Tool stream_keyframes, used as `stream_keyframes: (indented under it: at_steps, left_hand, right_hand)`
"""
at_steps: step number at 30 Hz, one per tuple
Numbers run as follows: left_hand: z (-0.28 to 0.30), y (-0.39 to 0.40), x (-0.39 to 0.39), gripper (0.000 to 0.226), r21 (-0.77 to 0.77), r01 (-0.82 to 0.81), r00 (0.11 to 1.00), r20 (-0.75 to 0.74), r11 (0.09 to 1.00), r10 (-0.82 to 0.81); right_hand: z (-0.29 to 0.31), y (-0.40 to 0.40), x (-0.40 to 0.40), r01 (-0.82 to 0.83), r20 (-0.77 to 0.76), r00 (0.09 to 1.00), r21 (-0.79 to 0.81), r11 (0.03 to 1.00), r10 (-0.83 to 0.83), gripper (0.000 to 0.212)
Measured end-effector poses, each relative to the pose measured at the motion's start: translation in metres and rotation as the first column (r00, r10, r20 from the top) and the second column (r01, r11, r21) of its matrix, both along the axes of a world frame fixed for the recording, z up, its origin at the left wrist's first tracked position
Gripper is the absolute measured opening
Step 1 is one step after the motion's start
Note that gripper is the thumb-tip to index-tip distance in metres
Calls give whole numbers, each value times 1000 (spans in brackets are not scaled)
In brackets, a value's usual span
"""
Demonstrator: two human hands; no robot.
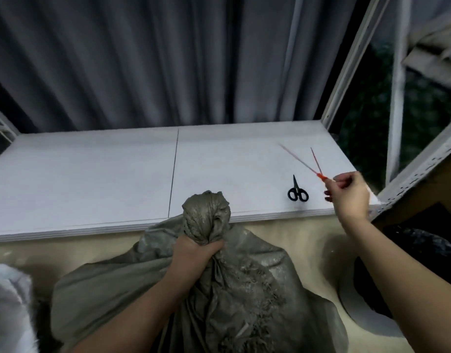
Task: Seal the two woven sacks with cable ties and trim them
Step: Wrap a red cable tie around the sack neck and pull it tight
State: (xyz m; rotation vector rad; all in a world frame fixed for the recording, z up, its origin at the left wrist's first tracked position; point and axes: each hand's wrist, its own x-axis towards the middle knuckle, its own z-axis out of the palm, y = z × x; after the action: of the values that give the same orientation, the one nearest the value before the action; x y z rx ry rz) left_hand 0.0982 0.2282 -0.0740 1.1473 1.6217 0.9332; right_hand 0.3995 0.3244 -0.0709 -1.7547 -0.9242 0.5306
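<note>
1. Sack: a grey-brown woven sack (244, 289) stands on the floor against the front edge of the white table (92, 174). Its mouth is gathered into a twisted neck that rises above the table edge.
2. Left hand (196, 253): fingers curled tight round the sack neck just under the bunched top, holding it closed.
3. Right hand (346, 197): raised over the table's right front corner, thumb and fingertips pinching the head ends of red cable ties (308, 164). Two strands show; whether more are held cannot be told.
4. Tie axis: the strands run from the pinch up and to the left, away from the person, fanning apart at the tips, clear of the table surface.
5. Key relation: the sack neck lies to the left of and below the right hand, well apart. In my judgement the ties must travel left and down, then wrap crosswise to the upright neck, close above the left fist.
6. Scissors (297, 191): black, closed, lying on the table between neck and right hand, nearer the right hand.
7. Status: no tie on this sack yet; trimming not begun. A pale second sack (10, 301) shows partly at lower left.
</note>
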Motion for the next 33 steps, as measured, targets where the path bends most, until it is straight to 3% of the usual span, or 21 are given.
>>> stream_keyframes:
  at_steps: [3, 6, 8, 10, 13, 18, 20, 22, 23, 24, 26, 27, 28, 29, 30, 31, 32, 33]
  left_hand:
    - [35, -33, -9, 29, 53, -36, 999, 3, 998, 36]
    - [61, -62, -18, 51, 95, -90, 996, -9, 991, 92]
    - [69, -80, -29, 79, 127, -146, 985, -78, 981, 156]
    - [75, -95, -37, 92, 172, -102, 967, -216, 980, 138]
    - [90, -116, -44, 92, 233, 9, 917, -389, 972, 85]
    - [81, -113, -55, 94, 220, 170, 872, -488, 960, -43]
    - [78, -109, -57, 82, 200, 195, 851, -520, 960, -65]
    - [77, -107, -56, 71, 147, 210, 841, -531, 967, -102]
    - [77, -105, -56, 67, 140, 200, 845, -526, 970, -98]
    - [74, -103, -55, 61, 129, 173, 859, -505, 976, -86]
    - [73, -99, -55, 52, 137, 129, 866, -499, 982, -44]
    - [72, -97, -55, 53, 138, 130, 858, -512, 982, -41]
    - [72, -96, -54, 54, 134, 140, 851, -523, 981, -50]
    - [71, -94, -54, 53, 131, 146, 845, -532, 981, -55]
    - [72, -94, -54, 50, 130, 148, 845, -531, 980, -57]
    - [73, -94, -54, 46, 135, 143, 850, -525, 981, -51]
    - [73, -94, -54, 43, 143, 130, 854, -519, 981, -37]
    - [74, -93, -53, 42, 151, 119, 854, -520, 981, -23]
  right_hand:
    - [40, -38, -46, -204, -309, 929, 36, 978, 205, 18]
    - [74, -84, -100, -427, -524, 772, -8, 904, 360, 25]
    - [89, -114, -131, -545, -626, 677, -74, 835, 387, 25]
    - [96, -137, -152, -610, -731, 592, -130, 782, 340, 24]
    - [100, -163, -163, -673, -869, 434, -139, 726, 236, 26]
    - [91, -175, -148, -722, -988, 145, -68, 688, 55, 21]
    - [86, -174, -146, -757, -995, 91, -41, 652, 43, 16]
    - [80, -171, -147, -799, -998, 22, 16, 601, 56, 39]
    - [79, -170, -149, -816, -997, 36, 9, 577, 67, 41]
    - [80, -170, -153, -841, -988, 107, -31, 540, 110, 33]
    - [86, -174, -160, -872, -853, 387, -214, 441, 350, 16]
    - [89, -176, -164, -851, -688, 513, -331, 408, 513, 16]
    - [92, -177, -166, -810, -471, 579, -423, 406, 665, 13]
    - [93, -178, -169, -746, -206, 591, -507, 431, 780, 13]
    - [94, -178, -170, -662, 93, 522, -583, 471, 848, 16]
    - [94, -178, -172, -565, 346, 394, -639, 521, 852, 23]
    - [94, -177, -174, -505, 480, 305, -651, 567, 823, 31]
    - [96, -178, -177, -496, 522, 279, -640, 587, 806, 33]
